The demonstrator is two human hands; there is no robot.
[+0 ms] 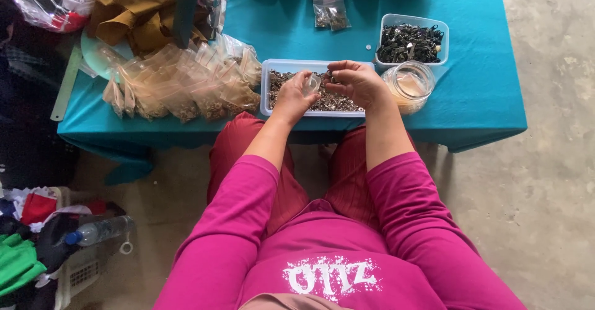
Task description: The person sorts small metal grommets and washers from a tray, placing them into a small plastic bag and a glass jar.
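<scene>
The small clear bag (312, 84) in my left hand (294, 99) stands over the tray of metal bits (266, 93), mouth toward my right hand (356, 82), whose fingertips pinch together; what they pinch is too small to see.

Glass jar (409, 86), tray of dark clips (411, 40)

Both arms, in magenta sleeves pushed up to the forearms, reach forward from the lap and converge. The left hand (293, 98) is raised with fingers curled into a pinching grip. The right hand (357, 82) is just beside it, palm down, its fingertips bunched toward the left.
</scene>
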